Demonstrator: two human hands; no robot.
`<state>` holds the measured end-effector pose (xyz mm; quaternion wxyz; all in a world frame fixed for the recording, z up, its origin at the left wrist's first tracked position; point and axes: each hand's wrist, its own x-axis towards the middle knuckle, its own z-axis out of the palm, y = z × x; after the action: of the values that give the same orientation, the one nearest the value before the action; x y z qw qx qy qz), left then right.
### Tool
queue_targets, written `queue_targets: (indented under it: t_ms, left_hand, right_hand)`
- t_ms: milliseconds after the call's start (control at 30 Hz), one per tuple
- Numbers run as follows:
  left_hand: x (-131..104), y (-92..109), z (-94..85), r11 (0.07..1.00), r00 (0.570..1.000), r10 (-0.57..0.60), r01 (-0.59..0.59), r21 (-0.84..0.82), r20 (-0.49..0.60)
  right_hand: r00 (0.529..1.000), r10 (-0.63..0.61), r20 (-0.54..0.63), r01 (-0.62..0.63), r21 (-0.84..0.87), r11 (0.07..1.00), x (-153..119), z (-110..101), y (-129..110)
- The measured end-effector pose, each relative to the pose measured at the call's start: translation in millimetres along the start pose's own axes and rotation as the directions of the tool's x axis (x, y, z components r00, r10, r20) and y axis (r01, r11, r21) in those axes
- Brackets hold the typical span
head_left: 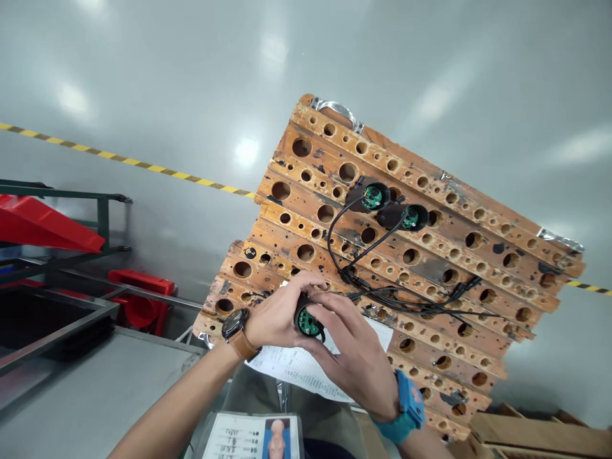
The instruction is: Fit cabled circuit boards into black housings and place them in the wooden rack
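Note:
Between my two hands is a black cylindrical housing (309, 321) with a round green circuit board in its open end, facing up at me. My left hand (282, 312), with a watch at the wrist, is wrapped round its left side. Curled over the right side, the fingers of my right hand (351, 347) touch its rim. Two similar black housings (375, 197) with green boards stand farther off on a wooden rack (306, 253) full of round holes. Black cables (392, 294) run from them across the rack. A printed paper sheet (306, 373) lies partly under my hands.
Metal handles (339, 109) are fixed to the rack's far edge. At the left are a dark metal frame (102, 223) and red plastic bins (143, 309). Cardboard (540, 437) sits at the lower right. Yellow-black tape (129, 161) crosses the grey floor. A badge (239, 440) hangs in front of me.

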<state>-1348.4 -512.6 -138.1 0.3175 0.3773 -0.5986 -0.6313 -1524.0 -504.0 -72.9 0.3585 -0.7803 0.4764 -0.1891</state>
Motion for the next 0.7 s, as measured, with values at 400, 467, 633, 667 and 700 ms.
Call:
queue_targets:
  t_ms: [400, 467, 633, 667, 700]
  left_hand:
    - [-25.5, 29.6, -45.1, 0.942, 0.972, -0.212, 0.231, 0.242, -0.1]
    - [-29.3, 29.9, -40.4, 0.944, 0.954, -0.269, 0.288, 0.158, -0.133]
    - [-19.4, 32.8, -13.7, 0.895, 0.894, -0.394, 0.426, 0.133, -0.212]
    - [-18.6, 35.0, -10.3, 0.898, 0.893, -0.389, 0.422, 0.124, -0.227]
    - [-18.8, 37.3, -8.2, 0.903, 0.892, -0.376, 0.414, 0.118, -0.249]
  right_hand:
    - [0.992, -0.064, -0.109, 0.048, -0.144, 0.988, 27.1, 30.6, 16.4]
    - [0.995, -0.066, -0.076, 0.055, -0.131, 0.99, 23.7, 34.8, 21.6]
    - [0.992, -0.084, -0.096, 0.073, -0.113, 0.991, 14.0, 31.6, 16.9]
    - [0.99, -0.087, -0.112, 0.074, -0.115, 0.991, 13.8, 29.8, 13.7]
    - [0.988, -0.088, -0.125, 0.073, -0.114, 0.991, 14.6, 28.4, 10.3]
